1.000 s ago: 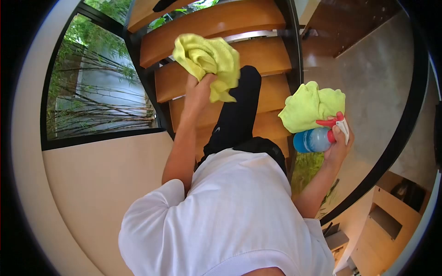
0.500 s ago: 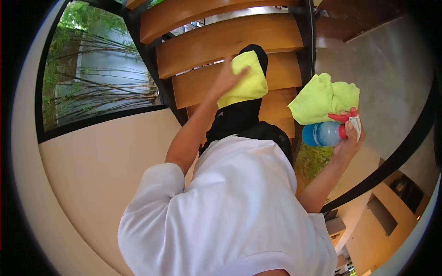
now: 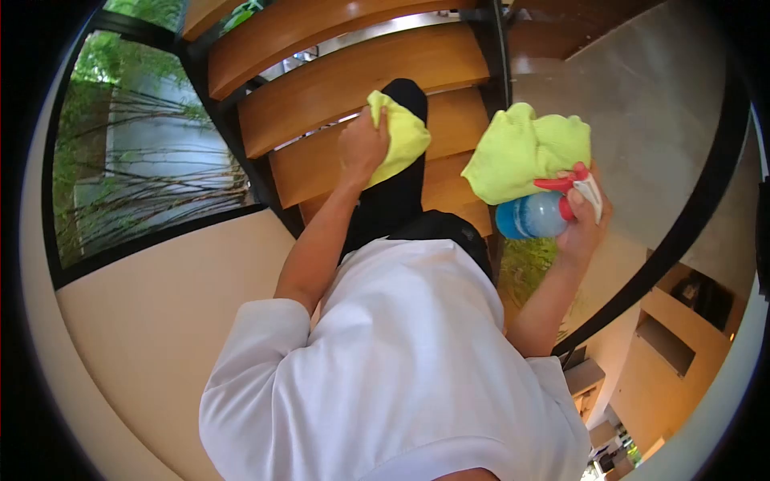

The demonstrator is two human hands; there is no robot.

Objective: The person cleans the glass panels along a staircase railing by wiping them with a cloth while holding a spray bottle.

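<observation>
My left hand is closed on a yellow cloth, which hangs in front of my dark-trousered leg. Its fingertips are partly buried in the fabric. On the other side, my right hand is wrapped round the neck of a spray bottle with blue liquid and a red and white trigger head. The bottle is tilted onto its side. A second yellow-green cloth lies against the trigger side of the bottle, above my right hand; how the fingers hold it is hidden.
Wooden stair treads rise ahead, with dark metal stringers at both sides. A black handrail curves along the right. On the left are a black-framed window and a pale wall. A grey floor lies below at the right.
My left hand has gone from spread fingers on the cloth to a grip, bunching it. The view has shifted, so stairs and bottle appear further left. My right hand keeps its hold.
</observation>
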